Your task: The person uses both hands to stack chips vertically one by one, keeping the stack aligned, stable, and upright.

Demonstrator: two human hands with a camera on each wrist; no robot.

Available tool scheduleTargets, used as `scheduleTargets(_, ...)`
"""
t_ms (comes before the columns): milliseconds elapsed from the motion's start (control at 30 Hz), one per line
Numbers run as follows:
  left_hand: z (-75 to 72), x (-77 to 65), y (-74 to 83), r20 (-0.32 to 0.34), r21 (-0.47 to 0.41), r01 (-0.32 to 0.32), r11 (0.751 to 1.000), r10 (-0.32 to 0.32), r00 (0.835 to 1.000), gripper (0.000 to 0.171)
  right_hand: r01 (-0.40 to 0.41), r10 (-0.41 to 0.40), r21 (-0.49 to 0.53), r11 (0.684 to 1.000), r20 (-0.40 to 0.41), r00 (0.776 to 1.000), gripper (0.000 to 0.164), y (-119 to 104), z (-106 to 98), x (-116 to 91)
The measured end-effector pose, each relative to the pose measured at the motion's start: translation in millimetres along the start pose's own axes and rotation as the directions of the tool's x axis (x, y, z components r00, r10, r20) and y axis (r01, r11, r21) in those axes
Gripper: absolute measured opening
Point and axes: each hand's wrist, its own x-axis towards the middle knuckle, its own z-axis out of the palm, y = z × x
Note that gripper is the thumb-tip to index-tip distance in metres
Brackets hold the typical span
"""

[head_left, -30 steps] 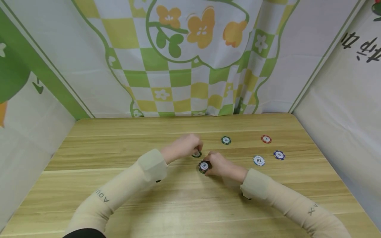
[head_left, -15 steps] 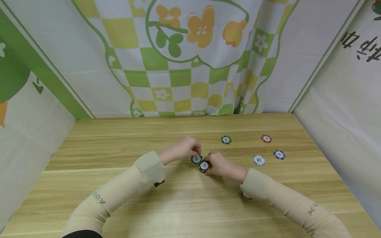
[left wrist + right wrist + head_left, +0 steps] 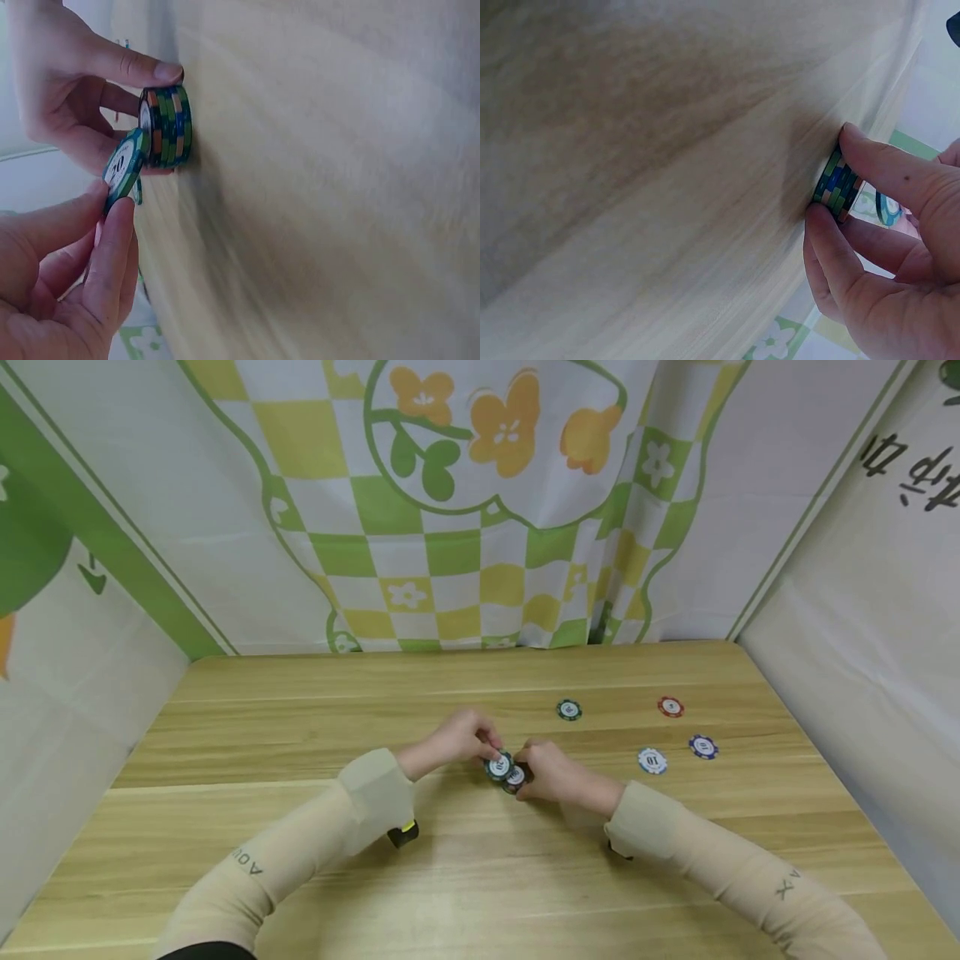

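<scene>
My left hand pinches a green poker chip marked 20 between thumb and fingers. The chip is tilted, its edge at the top of a short stack of poker chips. Thumb and fingers of my right hand grip that stack from its right side, on the table. A black chip marked 100 tops the stack, partly covered by the green one in the head view. In the right wrist view the stack's banded edges show green, blue and orange between thumb and fingertips.
Beyond and right of my hands lie separate chips on the wooden table: a green chip, a red chip, a light blue chip and a dark blue chip. A patterned curtain hangs behind the table.
My left hand has lifted the green chip from the table behind the stack and brought it toward me, over the stack's upper left edge. My right hand stays on the stack.
</scene>
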Motion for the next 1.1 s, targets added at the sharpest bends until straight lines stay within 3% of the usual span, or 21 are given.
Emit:
scheduleTargets(100, 3.9, 0.3, -1.0, -0.004, -0.088, 0.090, 0.992, -0.091, 0.996, 0.012, 0.000, 0.000, -0.002, 1.000, 0.000, 1.000, 0.040, 0.2, -0.3, -0.3)
scheduleTargets(267, 8.6, -3.1, 0.4, 0.003, -0.213, 0.202, 0.956, -0.206, 0.978, 0.013, -0.003, 0.003, 0.011, 1.000, 0.007, 1.000, 0.039, -0.6, -0.5, -0.2)
scheduleTargets(433, 14.1, -6.4, 1.3, -0.023, -0.263, 0.251, 0.932, -0.266, 0.964, 0.012, -0.006, 0.006, 0.016, 1.000, 0.007, 1.000, 0.039, -1.0, -0.4, -0.1)
scheduleTargets(767, 22.6, -9.9, 5.4, -0.062, -0.303, 0.242, 0.922, -0.273, 0.960, 0.011, -0.040, 0.040, 0.021, 0.999, 0.032, 0.999, 0.039, -2.1, -1.6, 0.3)
scheduleTargets(1100, 30.5, -10.7, 5.5, -0.108, -0.262, 0.191, 0.946, -0.226, 0.968, 0.009, -0.043, 0.043, 0.026, 0.999, 0.030, 0.999, 0.039, -1.2, -1.0, 0.8)
